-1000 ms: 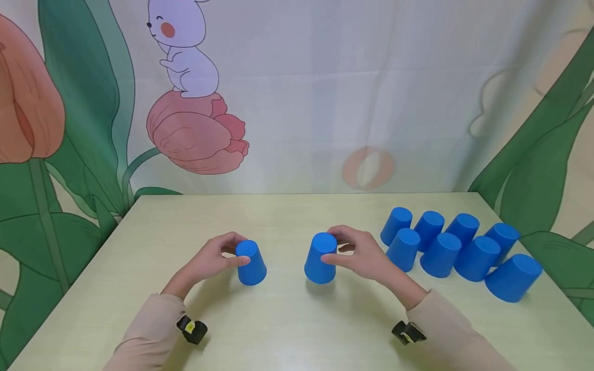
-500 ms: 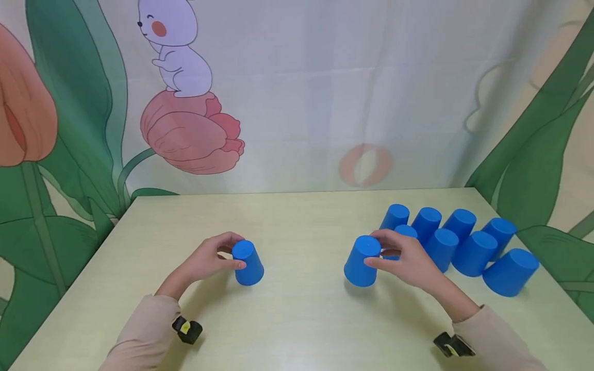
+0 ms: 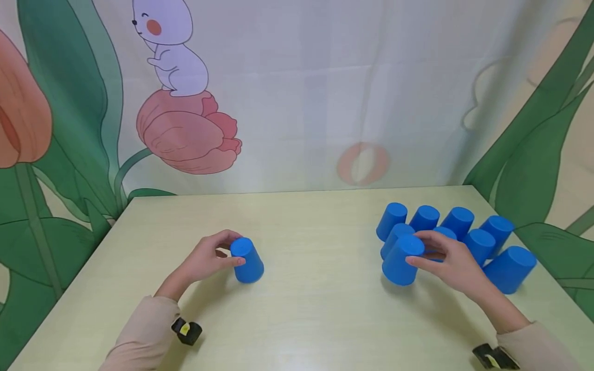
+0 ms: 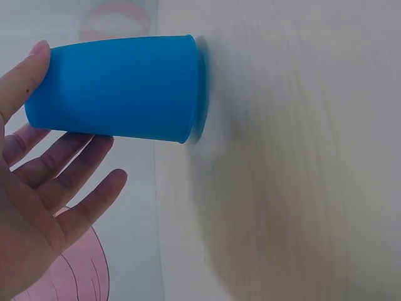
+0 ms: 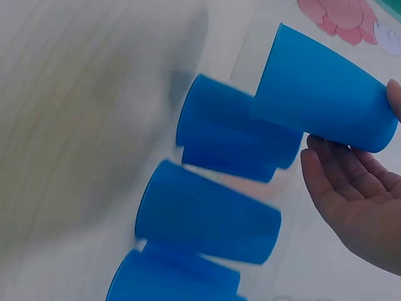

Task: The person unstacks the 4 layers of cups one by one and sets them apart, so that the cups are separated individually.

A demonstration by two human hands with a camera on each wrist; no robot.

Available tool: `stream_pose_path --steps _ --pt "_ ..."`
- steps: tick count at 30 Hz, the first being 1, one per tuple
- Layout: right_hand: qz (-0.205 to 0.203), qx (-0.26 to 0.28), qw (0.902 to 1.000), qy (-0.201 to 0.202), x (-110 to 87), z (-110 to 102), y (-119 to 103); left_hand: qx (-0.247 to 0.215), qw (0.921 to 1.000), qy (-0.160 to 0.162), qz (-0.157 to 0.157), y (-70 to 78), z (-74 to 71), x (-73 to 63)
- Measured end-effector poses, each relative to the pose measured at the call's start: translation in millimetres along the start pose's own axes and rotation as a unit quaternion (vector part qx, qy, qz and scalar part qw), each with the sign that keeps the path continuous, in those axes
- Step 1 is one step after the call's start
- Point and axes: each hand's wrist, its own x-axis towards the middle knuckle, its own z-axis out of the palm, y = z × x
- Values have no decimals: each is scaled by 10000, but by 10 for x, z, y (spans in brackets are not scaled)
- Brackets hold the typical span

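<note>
Toward the left of the table, my left hand (image 3: pixel 209 257) pinches an upside-down blue cup (image 3: pixel 248 265) near its base, thumb on one side and fingers on the other. In the left wrist view that cup (image 4: pixel 119 91) has its rim right at the tabletop. My right hand (image 3: pixel 457 263) grips another upside-down blue cup (image 3: pixel 399 265) between thumb and fingers, its shadow falling just below the rim. In the right wrist view this held cup (image 5: pixel 319 94) overlaps a standing cup (image 5: pixel 232 128) behind it.
Several more upside-down blue cups (image 3: pixel 510 270) stand in two rows at the right of the pale wooden table (image 3: pixel 297 319), partly hidden by my right hand. Behind the table's far edge hangs a printed curtain (image 3: pixel 287 103) with a rabbit and flowers.
My right hand has carried its cup from the middle of the table rightward to the front of the cup rows. The left hand and its cup have stayed nearly in place.
</note>
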Motion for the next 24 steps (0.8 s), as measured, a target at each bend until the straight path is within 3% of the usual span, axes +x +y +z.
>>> stream_pose_path --steps 6,11,24 --pt "238 -115 9996 88 -81 -162 105 -17 9987 60 499 99 65 27" --pt "356 -264 9989 180 -135 -243 206 -10 9973 44 737 247 177 70" --pt "678 -336 9967 310 -291 -390 440 -166 9862 -249 1631 648 665 355"
